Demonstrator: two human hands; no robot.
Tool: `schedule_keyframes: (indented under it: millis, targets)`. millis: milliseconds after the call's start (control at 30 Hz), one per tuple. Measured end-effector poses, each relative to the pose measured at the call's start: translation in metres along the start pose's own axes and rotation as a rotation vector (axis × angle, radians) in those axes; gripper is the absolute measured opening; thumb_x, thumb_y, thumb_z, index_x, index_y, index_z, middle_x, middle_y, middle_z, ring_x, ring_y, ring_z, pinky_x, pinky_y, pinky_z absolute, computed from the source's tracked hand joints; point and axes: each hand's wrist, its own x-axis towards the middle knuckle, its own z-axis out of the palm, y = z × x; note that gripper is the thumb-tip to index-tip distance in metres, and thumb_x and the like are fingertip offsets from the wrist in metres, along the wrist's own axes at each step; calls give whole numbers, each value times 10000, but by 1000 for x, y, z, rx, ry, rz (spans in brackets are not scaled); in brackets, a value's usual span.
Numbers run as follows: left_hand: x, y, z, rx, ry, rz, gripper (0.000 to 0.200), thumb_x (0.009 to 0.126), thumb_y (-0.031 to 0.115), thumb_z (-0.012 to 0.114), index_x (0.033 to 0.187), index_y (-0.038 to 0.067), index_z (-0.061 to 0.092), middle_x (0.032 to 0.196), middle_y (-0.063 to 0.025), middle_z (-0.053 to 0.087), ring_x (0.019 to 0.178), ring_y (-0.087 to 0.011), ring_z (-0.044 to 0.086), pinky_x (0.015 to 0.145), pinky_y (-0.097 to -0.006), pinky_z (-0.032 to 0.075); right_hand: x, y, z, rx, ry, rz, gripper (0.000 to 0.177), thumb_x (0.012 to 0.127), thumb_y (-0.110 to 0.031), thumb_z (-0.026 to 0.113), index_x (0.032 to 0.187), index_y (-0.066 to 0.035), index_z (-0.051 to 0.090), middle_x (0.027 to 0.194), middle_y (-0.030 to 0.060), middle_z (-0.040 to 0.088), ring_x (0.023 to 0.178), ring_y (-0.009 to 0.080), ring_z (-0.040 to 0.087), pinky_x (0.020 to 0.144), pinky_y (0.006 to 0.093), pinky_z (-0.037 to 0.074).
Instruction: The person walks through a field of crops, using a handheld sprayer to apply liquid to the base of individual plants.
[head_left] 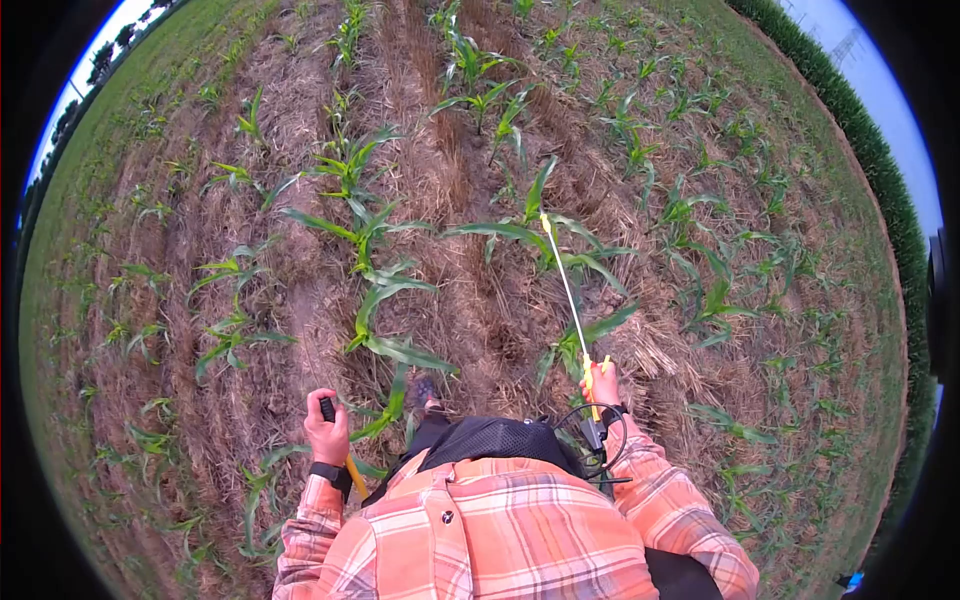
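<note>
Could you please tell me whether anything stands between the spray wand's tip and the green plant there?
Nothing visible does: the right hand holds the spray wand, whose yellow tip appears over the green plant; whether they touch is unclear.

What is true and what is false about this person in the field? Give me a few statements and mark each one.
1. The right hand holds a long, thin wand. True.
2. The left hand hangs open with nothing in it. False: it is closed around a black grip.
3. The wand points back at the shirt. False: its yellow tip points away from the person, toward a leafy green plant.
4. Dry straw lies on the ground among the plants. True.
5. The shirt is plain blue. False: it is plaid, mostly orange.
</note>
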Motion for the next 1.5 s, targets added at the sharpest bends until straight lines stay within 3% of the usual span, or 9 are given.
schedule_keyframes:
  millis: [133, 367, 500, 567, 700, 1067, 1233, 1300, 1500]
  targets:
    - [39, -31, -10, 63, 18, -59, 190, 683, 33, 517, 857, 91, 468, 537, -29, 378, 449, -117, 365, 430, -268, 323, 1, -33, 75, -138, -138, 8, 171, 846, -251, 394, 861, -96, 323, 519, 75, 492, 314, 118, 415, 259, 233, 293]
    - [90, -50, -21, 45, 4, -128, 192, 680, 31, 516, 856, 90, 469, 528, -24, 378, 453, -112, 383, 436, -263, 333, -16, -84, 186, -333, -517, -20, 185, 834, -245, 432, 881, -78, 367, 567, 49, 519, 354, 74, 432, 301, 203, 328]
    - [106, -40, -41, -80, 33, -80, 213, 684, -36, 506, 863, 67, 454, 593, 18, 388, 487, -63, 360, 446, -216, 302, -17, -103, 217, -508, -704, -16, 190, 838, -258, 428, 873, -80, 370, 593, 34, 525, 397, 66, 440, 342, 206, 349]
    - [110, -23, -66, -160, 40, -172, 211, 694, -41, 507, 865, 65, 443, 607, 33, 370, 505, -43, 346, 456, -193, 290, -10, -106, 223, -541, -754, -1, 196, 838, -261, 426, 870, -76, 370, 596, 32, 526, 401, 66, 441, 344, 207, 350]
    - [122, -9, -90, -153, 177, -110, 200, 709, -42, 493, 862, 71, 435, 627, 31, 357, 513, -35, 337, 454, -184, 275, 16, -117, 232, -522, -769, 42, 192, 839, -254, 425, 868, -72, 371, 595, 29, 525, 399, 67, 440, 342, 205, 348]
    - [244, -35, 39, 94, 55, -102, 192, 682, -8, 493, 850, 80, 462, 538, -5, 379, 457, -88, 371, 429, -250, 313, 151, -174, 207, -199, -331, -28, 163, 845, -241, 410, 850, -88, 354, 540, 51, 512, 327, 90, 428, 270, 216, 311]
    - [285, 21, 77, 99, 41, -35, 189, 688, -13, 492, 852, 77, 460, 533, -5, 386, 448, -82, 369, 424, -245, 316, 214, -206, 166, 69, -152, -28, 179, 854, -250, 388, 866, -82, 330, 545, 85, 505, 325, 114, 424, 270, 216, 307]
    - [296, 14, 75, 124, 39, -57, 192, 700, -26, 490, 858, 77, 457, 530, 18, 374, 450, -63, 358, 418, -221, 299, 241, -210, 148, 63, -66, -72, 208, 856, -277, 363, 881, -74, 325, 570, 94, 493, 352, 133, 426, 278, 231, 310]
    - [294, 87, 24, 12, 222, 3, 196, 725, -52, 475, 879, 68, 448, 645, 33, 375, 519, -32, 333, 464, -170, 282, 288, -236, 111, 248, 78, -54, 222, 845, -290, 372, 883, -76, 327, 558, 100, 484, 339, 138, 413, 274, 241, 301]
